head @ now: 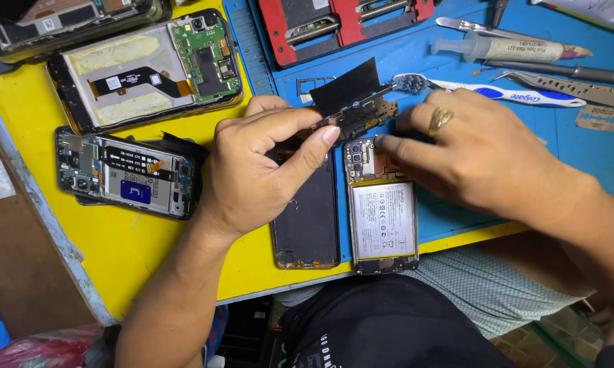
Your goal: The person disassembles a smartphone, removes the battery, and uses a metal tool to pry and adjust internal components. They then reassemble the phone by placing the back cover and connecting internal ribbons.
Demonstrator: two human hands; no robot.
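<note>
Here, at the frame's centre, your left hand (252,174) pinches a small dark circuit board (358,116) while your right hand (481,153) fingertips press the opened grey-battery phone (380,204).

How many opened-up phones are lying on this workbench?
5: one at top-left corner, two at left, two under the hands. More may lie out of frame.

Left hand (252,170) pinches circuit board (361,114).
</note>
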